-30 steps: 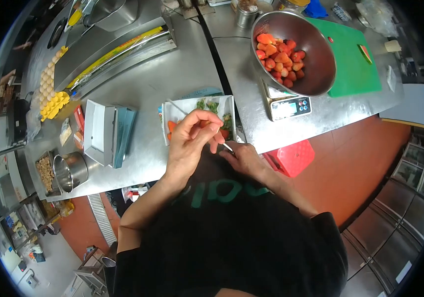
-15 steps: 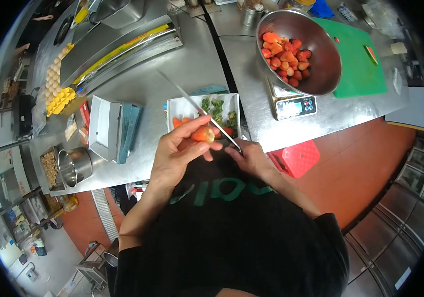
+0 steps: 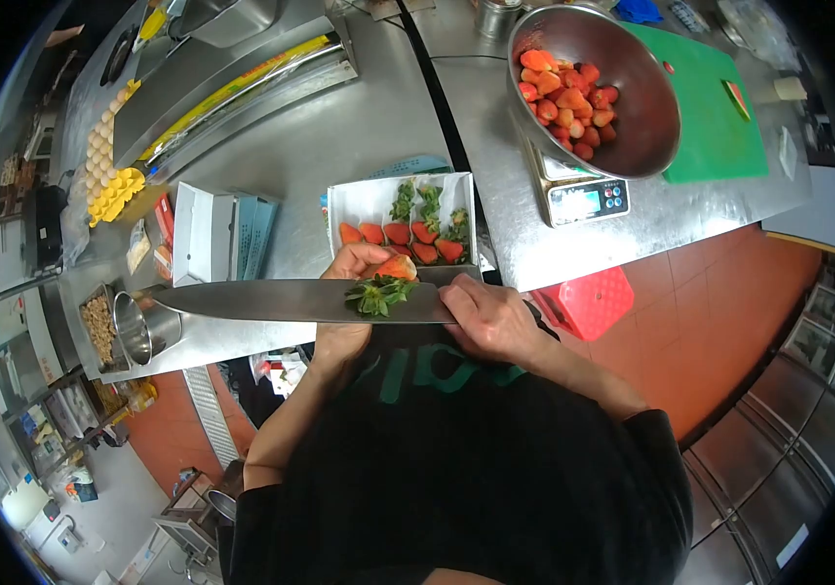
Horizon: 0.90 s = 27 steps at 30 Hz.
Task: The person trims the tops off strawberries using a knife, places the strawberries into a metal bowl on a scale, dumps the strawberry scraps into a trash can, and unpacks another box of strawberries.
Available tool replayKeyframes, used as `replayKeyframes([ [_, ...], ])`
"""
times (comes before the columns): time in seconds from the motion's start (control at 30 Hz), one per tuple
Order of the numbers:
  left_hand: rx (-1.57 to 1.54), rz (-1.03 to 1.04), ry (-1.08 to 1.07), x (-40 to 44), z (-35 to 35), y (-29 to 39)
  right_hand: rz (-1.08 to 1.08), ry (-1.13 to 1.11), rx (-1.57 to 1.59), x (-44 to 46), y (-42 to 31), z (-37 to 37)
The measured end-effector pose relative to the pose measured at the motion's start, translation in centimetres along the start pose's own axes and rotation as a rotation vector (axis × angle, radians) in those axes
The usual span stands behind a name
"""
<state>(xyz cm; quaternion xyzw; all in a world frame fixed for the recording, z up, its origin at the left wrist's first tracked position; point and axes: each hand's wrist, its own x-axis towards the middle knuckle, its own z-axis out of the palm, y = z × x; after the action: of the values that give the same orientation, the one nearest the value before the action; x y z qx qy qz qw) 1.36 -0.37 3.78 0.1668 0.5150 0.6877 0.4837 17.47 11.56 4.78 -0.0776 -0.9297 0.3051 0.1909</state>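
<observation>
My left hand is closed around a strawberry whose pale end shows just above the knife. My right hand grips a large chef's knife near the back of its blade. Its blade lies flat and points left, passing over my left hand and hiding part of it. On the blade rests a green leafy strawberry top. Right behind my hands, a white box holds a row or two of red strawberries and several green leafy tops.
A steel bowl of cut strawberries stands on a digital scale, beside a green cutting board. Left are an open white box, a steel pot and a wrap dispenser. A red stool stands below the counter.
The knife has swung from pointing away, edge-on, to lying flat across and pointing left. A leafy top now rests on it. My left hand has drawn slightly lower, still with a strawberry.
</observation>
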Motion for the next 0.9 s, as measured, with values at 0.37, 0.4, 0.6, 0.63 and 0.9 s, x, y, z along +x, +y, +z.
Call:
replayKeyframes([
  [0.37, 0.074, 0.044, 0.031, -0.8, 0.4, 1.3, 0.367, -0.159, 0.144, -0.4, 1.4, 0.8],
  [0.4, 0.161, 0.000, 0.035, -1.2, 0.7, 2.2, 0.397, -0.148, 0.154, -0.7, 2.1, 1.4],
  [0.6, 0.069, 0.027, 0.034, -0.2, 2.3, 3.0, 0.485, -0.226, 0.234, -1.4, 3.2, 2.0],
  [0.63, 0.078, 0.011, 0.035, -0.1, 2.5, 3.3, 0.472, -0.192, 0.251, -1.6, 3.4, 2.5],
  [0.9, 0.152, -0.018, 0.126, -0.1, 0.5, 1.0, 0.214, 0.071, 0.119, -0.6, 0.8, 0.7],
])
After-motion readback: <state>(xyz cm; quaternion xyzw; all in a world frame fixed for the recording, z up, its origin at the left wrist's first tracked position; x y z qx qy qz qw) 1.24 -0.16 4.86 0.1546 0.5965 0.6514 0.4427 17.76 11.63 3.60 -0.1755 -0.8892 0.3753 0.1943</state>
